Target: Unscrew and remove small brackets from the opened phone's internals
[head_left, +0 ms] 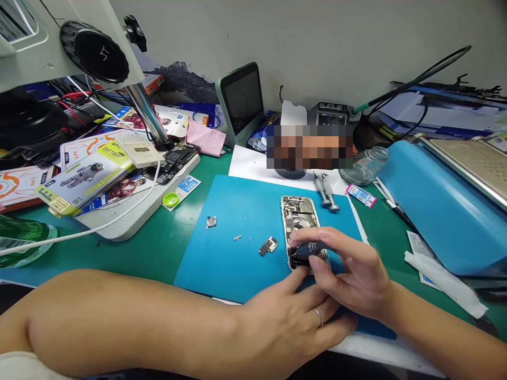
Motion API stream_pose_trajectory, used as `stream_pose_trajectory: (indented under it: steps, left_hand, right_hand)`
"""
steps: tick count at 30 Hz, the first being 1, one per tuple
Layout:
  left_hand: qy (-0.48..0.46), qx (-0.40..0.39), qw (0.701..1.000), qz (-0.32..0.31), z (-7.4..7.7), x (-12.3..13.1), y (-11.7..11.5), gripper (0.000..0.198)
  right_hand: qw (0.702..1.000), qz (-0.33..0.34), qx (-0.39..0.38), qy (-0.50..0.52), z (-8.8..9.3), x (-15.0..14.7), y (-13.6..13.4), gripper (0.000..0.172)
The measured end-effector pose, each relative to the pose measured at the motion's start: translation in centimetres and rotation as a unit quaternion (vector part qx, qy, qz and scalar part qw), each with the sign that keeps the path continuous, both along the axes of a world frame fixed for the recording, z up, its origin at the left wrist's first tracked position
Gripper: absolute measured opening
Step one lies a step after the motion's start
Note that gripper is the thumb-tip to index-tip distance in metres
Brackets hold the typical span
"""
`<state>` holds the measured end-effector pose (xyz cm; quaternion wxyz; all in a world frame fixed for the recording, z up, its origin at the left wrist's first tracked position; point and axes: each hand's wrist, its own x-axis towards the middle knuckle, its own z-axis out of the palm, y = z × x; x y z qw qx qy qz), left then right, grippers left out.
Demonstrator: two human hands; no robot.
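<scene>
Phone [301,217], one, lower edge touching loosely spread left hand [293,316], one screwdriver [308,250] pinched in right hand [354,274], two larger parts [268,246] leftward amid roomy mat [229,274], two grey tools [325,191] at far edge

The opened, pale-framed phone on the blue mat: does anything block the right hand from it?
Nothing visible does. The right hand is over the lower end of the phone, holding a dark, rod-shaped tool. The left hand is at the bottom edge, not blocking it.
</scene>
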<state>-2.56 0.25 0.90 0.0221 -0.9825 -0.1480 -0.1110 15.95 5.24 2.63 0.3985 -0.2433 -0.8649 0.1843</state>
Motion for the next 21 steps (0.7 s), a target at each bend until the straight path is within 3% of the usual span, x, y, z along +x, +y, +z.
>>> stream_pose_trajectory:
  steps: [21]
  left_hand:
    - [-0.005, -0.007, 1.000, 0.002, -0.09, 0.03, 0.04, 0.057]
  right_hand:
    - [0.999, -0.018, 0.033, -0.001, -0.08, -0.22, -0.05, 0.075]
